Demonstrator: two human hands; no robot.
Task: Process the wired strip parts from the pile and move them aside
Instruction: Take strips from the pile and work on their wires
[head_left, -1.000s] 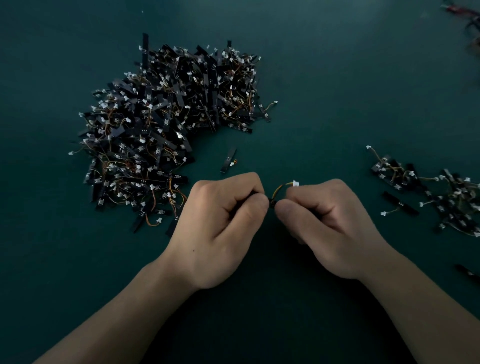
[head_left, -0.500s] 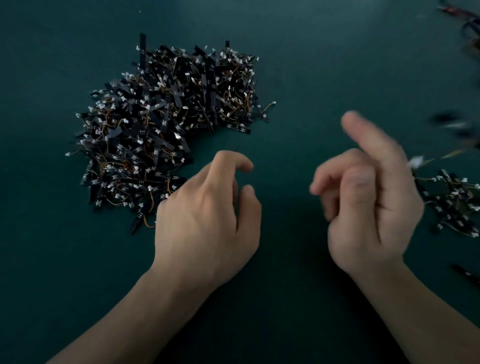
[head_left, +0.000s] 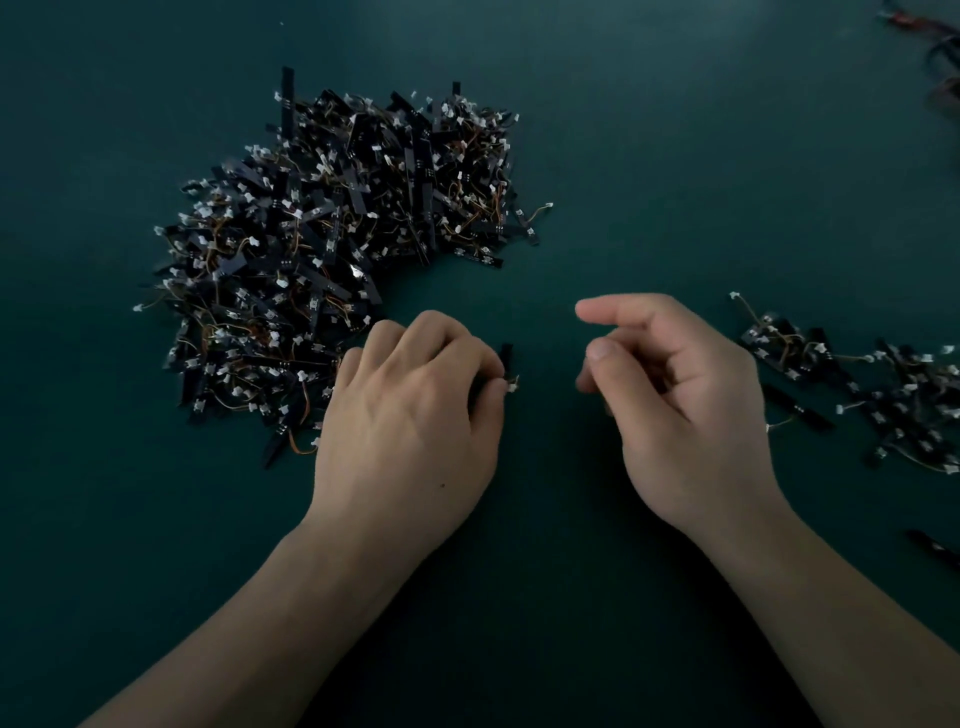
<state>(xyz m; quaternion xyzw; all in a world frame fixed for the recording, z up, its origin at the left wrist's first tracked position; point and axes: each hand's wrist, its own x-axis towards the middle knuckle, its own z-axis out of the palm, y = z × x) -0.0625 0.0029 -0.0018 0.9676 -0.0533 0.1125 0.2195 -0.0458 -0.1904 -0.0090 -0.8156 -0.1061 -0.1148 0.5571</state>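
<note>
- The left hand (head_left: 410, 415) lies knuckles-up just beside the near right edge of the pile (head_left: 332, 249). Its fingers are curled down, with thumb and forefinger nipping a single strip part (head_left: 506, 357).
- That strip part sits in the gap between the two hands. Its black end pokes out past the forefinger, and its white connector (head_left: 511, 385) shows at the thumb tip.
- The right hand (head_left: 685, 415) is held apart from the left, palm turned inward. The forefinger stretches leftward, the thumb sits under it, and the other fingers are loosely bent. It is slack and holds nothing.
- The pile of black strips, orange wires and white plugs covers the upper left of the dark green mat (head_left: 649, 156).
- A smaller heap (head_left: 883, 384) of the same parts lies near the right hand on its right and runs off the right edge of view.
- The left fingers hide most of the held strip, so exactly where the thumb meets it is hard to make out. The back of that hand covers the pile's near corner.
- In the dim light the black strips in both heaps merge together.
- Dark cables (head_left: 935, 57) in the top right corner are blurred and cut off. A lone strip (head_left: 930, 544) lies at the right edge, lower down.
- Bare mat lies between pile and heap, beyond the hands, and across the near side around the forearms.
</note>
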